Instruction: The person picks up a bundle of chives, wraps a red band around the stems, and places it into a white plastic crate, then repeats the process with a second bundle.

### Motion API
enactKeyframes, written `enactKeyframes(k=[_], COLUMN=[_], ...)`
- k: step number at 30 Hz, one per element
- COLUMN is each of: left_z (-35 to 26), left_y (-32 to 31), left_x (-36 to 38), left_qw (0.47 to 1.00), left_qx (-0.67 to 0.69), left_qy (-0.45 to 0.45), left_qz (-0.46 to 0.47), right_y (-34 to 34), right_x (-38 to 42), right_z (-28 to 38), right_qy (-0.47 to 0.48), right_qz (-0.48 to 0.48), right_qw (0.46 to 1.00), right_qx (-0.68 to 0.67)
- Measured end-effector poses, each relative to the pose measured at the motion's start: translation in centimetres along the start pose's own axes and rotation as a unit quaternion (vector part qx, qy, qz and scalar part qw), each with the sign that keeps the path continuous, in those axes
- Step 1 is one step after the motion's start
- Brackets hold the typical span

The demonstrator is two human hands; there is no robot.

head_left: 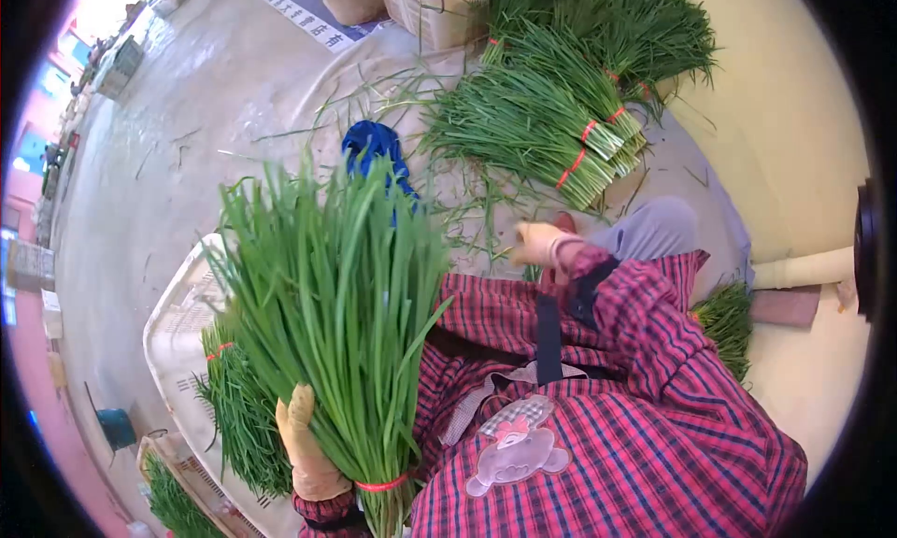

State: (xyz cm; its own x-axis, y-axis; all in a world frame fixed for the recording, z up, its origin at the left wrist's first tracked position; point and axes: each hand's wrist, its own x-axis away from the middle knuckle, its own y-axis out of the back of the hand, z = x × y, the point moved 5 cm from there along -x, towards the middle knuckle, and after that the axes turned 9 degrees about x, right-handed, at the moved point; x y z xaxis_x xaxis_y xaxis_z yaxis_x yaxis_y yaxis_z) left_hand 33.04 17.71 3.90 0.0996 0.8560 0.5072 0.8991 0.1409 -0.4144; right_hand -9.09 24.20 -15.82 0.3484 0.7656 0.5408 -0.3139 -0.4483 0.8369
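Observation:
A big bunch of green garlic chives (346,304) stands upright in front of me, bound near its base with a red band (381,483). My left hand (306,449), in a pale yellow glove, holds this bunch from its left side; the leaves hide part of the fingers. Out past my lap, my gloved right hand (539,244) is apart from the bunch, near loose chive leaves on the ground sheet. Motion blurs its fingers, so I cannot tell whether they grip anything.
Red-banded chive bundles (561,118) are piled ahead. A blue cloth (376,150) lies behind the held bunch. On the left, a white plastic crate (173,318) contains another bundle (248,407). Woven baskets (434,15) stand at the far edge, and a wall (785,99) rises at right.

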Motion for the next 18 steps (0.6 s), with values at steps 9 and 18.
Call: enactKeyframes(k=[9,18], left_z=[0.2,0.3], left_y=[-1.8,-1.7], left_x=[-1.0,-1.8], left_qw=[0.991,0.978], left_qx=[-0.094,-0.156], left_qy=[0.038,0.023], left_qz=[0.091,0.135], right_y=[15.9,13.6], right_x=[10.5,16.8], right_z=[9.8,21.6], right_qy=[0.186,0.513], right_qz=[-0.35,-0.298], right_qw=[0.813,0.787], right_qx=[-0.426,-0.169])
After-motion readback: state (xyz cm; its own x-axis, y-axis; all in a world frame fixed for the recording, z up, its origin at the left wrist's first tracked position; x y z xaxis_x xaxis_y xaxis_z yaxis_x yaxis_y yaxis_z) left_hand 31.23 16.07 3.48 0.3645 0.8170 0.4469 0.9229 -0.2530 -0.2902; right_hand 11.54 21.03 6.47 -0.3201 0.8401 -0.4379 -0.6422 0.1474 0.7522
